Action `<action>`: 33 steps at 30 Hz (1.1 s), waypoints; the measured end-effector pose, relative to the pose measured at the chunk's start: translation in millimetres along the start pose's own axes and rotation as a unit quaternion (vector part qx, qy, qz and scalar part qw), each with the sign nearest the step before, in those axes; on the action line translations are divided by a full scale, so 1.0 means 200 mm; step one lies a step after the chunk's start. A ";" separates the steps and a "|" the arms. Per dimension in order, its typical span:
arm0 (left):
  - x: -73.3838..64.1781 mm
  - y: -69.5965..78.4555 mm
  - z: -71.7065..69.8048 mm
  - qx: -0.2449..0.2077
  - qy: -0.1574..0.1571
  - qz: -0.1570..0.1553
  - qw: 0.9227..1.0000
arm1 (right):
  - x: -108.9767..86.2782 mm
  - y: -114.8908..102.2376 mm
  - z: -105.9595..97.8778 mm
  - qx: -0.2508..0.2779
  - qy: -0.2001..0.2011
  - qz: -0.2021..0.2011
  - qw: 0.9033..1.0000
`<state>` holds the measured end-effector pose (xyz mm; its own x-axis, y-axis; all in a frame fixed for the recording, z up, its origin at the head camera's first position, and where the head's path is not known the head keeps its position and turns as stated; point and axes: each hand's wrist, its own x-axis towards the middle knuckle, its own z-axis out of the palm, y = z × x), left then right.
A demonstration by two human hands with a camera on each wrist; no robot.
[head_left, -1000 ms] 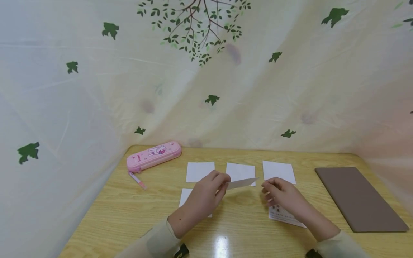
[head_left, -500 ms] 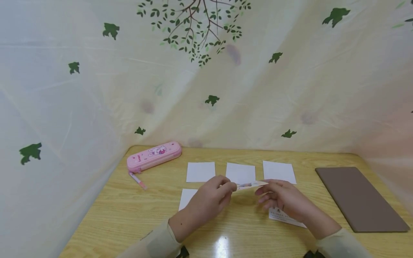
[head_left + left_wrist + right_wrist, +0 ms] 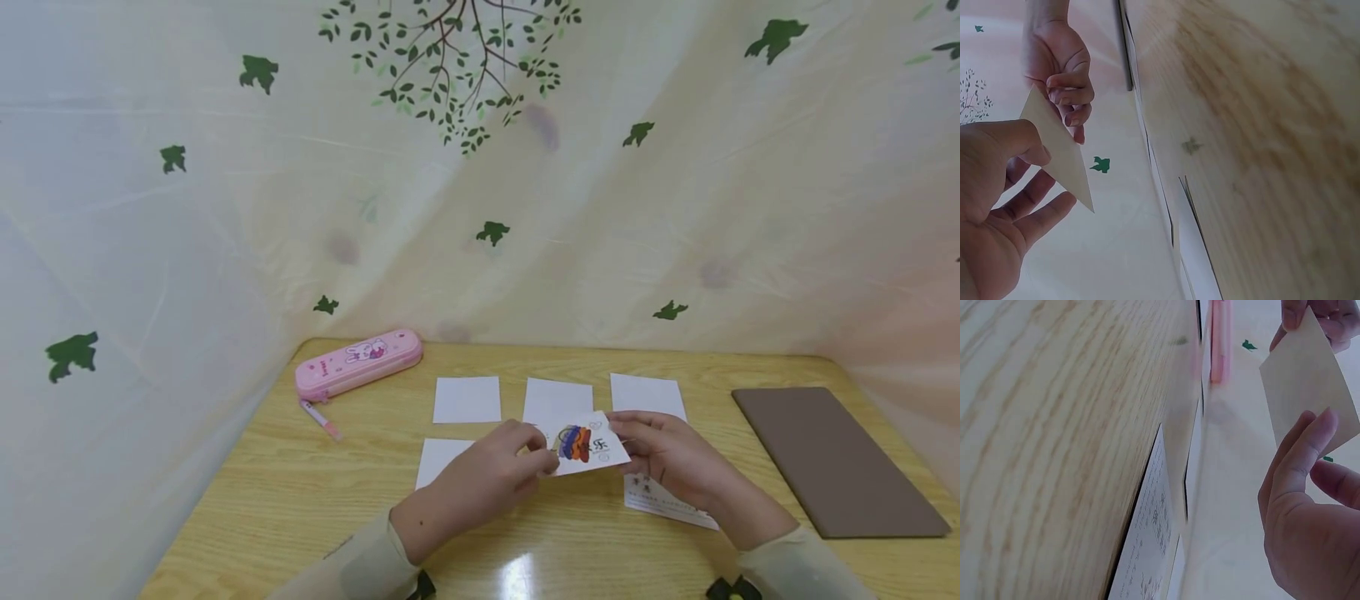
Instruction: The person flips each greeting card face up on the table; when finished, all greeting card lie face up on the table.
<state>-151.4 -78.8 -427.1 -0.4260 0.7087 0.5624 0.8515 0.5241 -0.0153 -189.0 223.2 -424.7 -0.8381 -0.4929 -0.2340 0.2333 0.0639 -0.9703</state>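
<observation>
As seen in the head view, note the picture card [image 3: 587, 445] held above the wooden surface [image 3: 570, 533], coloured print facing up. Pinched at the left end between thumb and fingers of the left hand [image 3: 495, 467]; gripped at the right end by the right hand [image 3: 678, 458], fingers against the underside. Judge the work as partway: count as done one text card [image 3: 663, 506], lying print up below the right hand and partly covered; count as in progress the picture card; count as probably left four cards showing blank faces, namely far-left card [image 3: 467, 400], far-middle card [image 3: 558, 397], far-right card [image 3: 648, 397] and near-left card [image 3: 437, 461]. Cannot tell whether printed underneath. For the plain back of the picture card, hidden from the head view, consult both wrist views. For the small writing on the text card, compare the right wrist view, taken low and close. For the whole pink pencil case [image 3: 358, 364] and brown board [image 3: 840, 462], return to the head view.
</observation>
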 end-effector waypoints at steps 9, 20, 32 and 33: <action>0.00 0.00 0.01 -0.008 -0.017 -0.006 1.000 | 0.01 0.01 0.00 -0.002 0.018 0.002 1.000; 0.01 -0.01 0.02 0.002 -0.012 -0.018 1.000 | 0.02 0.01 -0.02 -0.007 0.027 0.008 1.000; 0.05 -0.02 -0.01 -0.285 -0.122 -0.329 0.892 | 0.03 0.02 -0.03 -0.018 0.060 0.023 0.998; 0.05 -0.03 -0.01 -0.308 -0.122 -0.356 0.874 | 0.03 0.02 -0.03 -0.019 0.062 0.023 0.998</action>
<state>-159.7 -75.2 -418.4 -0.9033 0.4256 0.0540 0.3148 0.5722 0.7573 -195.6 225.3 -430.5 -0.8822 -0.3771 -0.2819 0.2560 0.1181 -0.9594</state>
